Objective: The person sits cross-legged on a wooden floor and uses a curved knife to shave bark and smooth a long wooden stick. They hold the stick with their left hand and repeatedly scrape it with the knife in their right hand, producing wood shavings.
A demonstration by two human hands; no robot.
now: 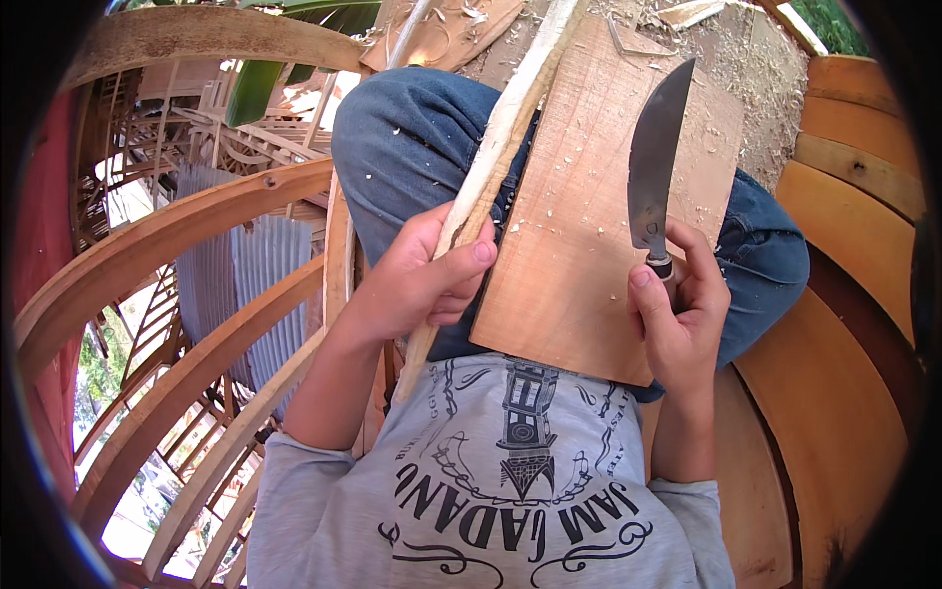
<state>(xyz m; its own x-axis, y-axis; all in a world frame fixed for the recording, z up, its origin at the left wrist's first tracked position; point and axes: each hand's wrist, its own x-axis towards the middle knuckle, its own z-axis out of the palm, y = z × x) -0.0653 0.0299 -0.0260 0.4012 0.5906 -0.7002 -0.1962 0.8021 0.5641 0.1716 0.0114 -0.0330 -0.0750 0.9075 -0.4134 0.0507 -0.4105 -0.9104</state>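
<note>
My left hand (432,270) is closed around a long, pale strip of wood (503,133), which slants from my shirt up past the top edge of the view. In my right hand (687,304) is a knife (659,157) with a broad dark blade, its tip pointing up and away from me. Most of its handle is hidden by my fingers. A flat reddish-brown board (579,216) rests across my lap beneath the knife, sprinkled with small shavings. The blade is apart from the strip.
Curved wooden ribs (186,221) rise on the left, with corrugated metal sheets (270,294) beyond them. Curved planks (834,393) form a wall on the right. Wood shavings (756,88) cover the surface ahead, where another board (442,44) lies. My bent knees (407,137) flank the lap board.
</note>
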